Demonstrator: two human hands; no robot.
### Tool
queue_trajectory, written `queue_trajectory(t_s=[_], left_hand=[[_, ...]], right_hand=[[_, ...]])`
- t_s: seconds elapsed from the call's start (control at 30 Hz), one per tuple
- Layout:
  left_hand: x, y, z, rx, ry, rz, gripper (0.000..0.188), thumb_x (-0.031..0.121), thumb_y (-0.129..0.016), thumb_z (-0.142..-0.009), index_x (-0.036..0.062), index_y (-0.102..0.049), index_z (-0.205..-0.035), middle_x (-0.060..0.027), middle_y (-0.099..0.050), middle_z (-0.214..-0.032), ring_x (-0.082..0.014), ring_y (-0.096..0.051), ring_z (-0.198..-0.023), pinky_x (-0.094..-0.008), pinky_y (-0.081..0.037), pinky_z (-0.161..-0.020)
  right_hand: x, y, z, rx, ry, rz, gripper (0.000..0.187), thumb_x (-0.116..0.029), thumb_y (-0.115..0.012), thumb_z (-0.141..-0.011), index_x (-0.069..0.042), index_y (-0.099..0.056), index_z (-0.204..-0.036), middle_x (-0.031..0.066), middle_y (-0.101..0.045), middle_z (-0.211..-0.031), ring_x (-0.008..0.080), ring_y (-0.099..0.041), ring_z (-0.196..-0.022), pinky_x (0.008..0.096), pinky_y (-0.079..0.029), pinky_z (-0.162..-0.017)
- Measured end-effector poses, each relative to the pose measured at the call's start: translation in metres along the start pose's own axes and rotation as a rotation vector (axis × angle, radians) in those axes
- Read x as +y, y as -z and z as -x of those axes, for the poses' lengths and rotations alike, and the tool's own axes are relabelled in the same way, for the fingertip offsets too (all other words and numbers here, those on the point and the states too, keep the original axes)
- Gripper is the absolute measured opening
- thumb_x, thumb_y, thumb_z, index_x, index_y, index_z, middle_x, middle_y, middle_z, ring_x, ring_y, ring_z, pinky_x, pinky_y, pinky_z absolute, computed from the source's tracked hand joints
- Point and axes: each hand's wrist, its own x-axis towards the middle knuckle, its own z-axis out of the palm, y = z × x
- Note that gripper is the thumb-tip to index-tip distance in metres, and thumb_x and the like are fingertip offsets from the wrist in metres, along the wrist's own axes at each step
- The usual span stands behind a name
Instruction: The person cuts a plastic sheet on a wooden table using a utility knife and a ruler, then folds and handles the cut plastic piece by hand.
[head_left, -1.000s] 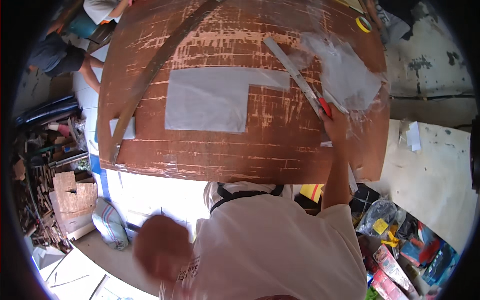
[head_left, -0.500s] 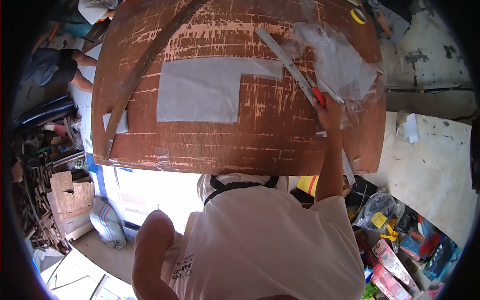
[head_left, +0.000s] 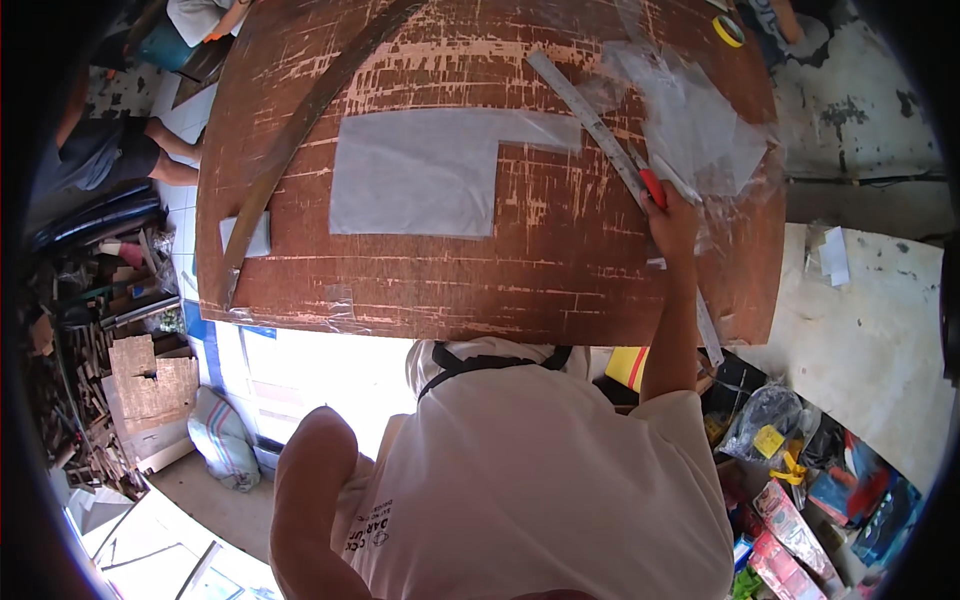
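My right hand (head_left: 677, 225) is closed around a red-handled knife (head_left: 653, 188) whose thin blade points away from me. Beside the knife, a long metal ruler (head_left: 580, 108) lies slanted across the worn brown wooden board (head_left: 420, 285), passing under my right forearm. To the left of the ruler a translucent plastic sheet (head_left: 412, 175) is spread flat, with a narrow strip reaching right toward the ruler. Crumpled clear plastic (head_left: 700, 130) lies just beyond my right hand. My left arm is bent at the lower left, and its hand is out of sight.
A long dark strip (head_left: 290, 140) crosses the board's left side, over a small pale pad (head_left: 258, 238). A yellow tape roll (head_left: 728, 32) sits at the far right. Other people are at the upper left and upper right. Packages clutter the lower right; wood scraps (head_left: 150, 380) the left.
The view has shifted slightly, so the board and the things on it appear a little farther right. My right hand still grips the knife beside the ruler.
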Motion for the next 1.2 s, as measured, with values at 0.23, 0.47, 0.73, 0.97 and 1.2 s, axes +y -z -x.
queue_trajectory(t_s=[0.23, 0.47, 0.73, 0.97, 1.2], left_hand=[[-0.074, 0.055, 0.019, 0.298, -0.334, 0.799, 0.024, 0.011, -0.065, -0.090, 0.0118, -0.057, -0.068, 0.0007, -0.055, -0.059, -0.0048, -0.043, -0.046, -0.0275, -0.027, -0.040], [-0.153, 0.071, 0.084, 1.191, -0.563, 1.479, 0.026, 0.016, -0.072, -0.095, 0.0068, -0.062, -0.073, 0.0047, -0.044, -0.050, -0.0052, -0.029, -0.038, -0.0237, -0.020, -0.037], [-0.180, 0.077, 0.113, 1.492, -0.386, 1.324, 0.027, 0.022, -0.072, -0.095, 0.0076, -0.063, -0.075, 0.0054, -0.042, -0.055, -0.0075, -0.029, -0.044, -0.0254, -0.024, -0.044], [-0.199, 0.073, 0.123, 1.585, -0.249, 1.271, 0.025, 0.026, -0.066, -0.097, 0.0067, -0.069, -0.081, 0.0038, -0.046, -0.059, -0.0106, -0.034, -0.050, -0.0276, -0.026, -0.049], [-0.205, 0.059, 0.126, 1.703, -0.202, 1.147, 0.020, 0.018, -0.065, -0.097, 0.0032, -0.067, -0.084, 0.0028, -0.047, -0.062, -0.0105, -0.034, -0.051, -0.0274, -0.028, -0.051]], right_hand=[[-0.003, -0.004, 0.007, 0.093, 0.178, 0.105, 0.028, -0.021, -0.077, -0.087, -0.011, -0.070, -0.111, 0.0160, -0.070, -0.101, 0.0421, -0.067, -0.094, 0.0496, -0.053, -0.080], [0.000, 0.001, 0.009, 0.081, 0.162, 0.036, 0.038, -0.015, -0.074, -0.086, -0.008, -0.068, -0.123, 0.0180, -0.069, -0.111, 0.0413, -0.066, -0.104, 0.0477, -0.052, -0.089], [0.022, -0.001, -0.009, 0.050, 0.060, 0.020, 0.044, -0.010, -0.067, -0.082, -0.004, -0.065, -0.126, 0.0231, -0.069, -0.113, 0.0433, -0.065, -0.109, 0.0492, -0.051, -0.094], [0.012, 0.007, -0.009, 0.038, 0.095, 0.416, 0.054, -0.012, -0.069, -0.078, -0.006, -0.065, -0.131, 0.0233, -0.068, -0.116, 0.0442, -0.065, -0.105, 0.0509, -0.050, -0.097], [-0.191, 0.023, 0.073, -0.326, 0.123, -0.624, 0.034, -0.019, -0.066, -0.101, -0.006, -0.067, -0.133, 0.0176, -0.074, -0.121, 0.0270, -0.073, -0.110, 0.0390, -0.056, -0.094]])
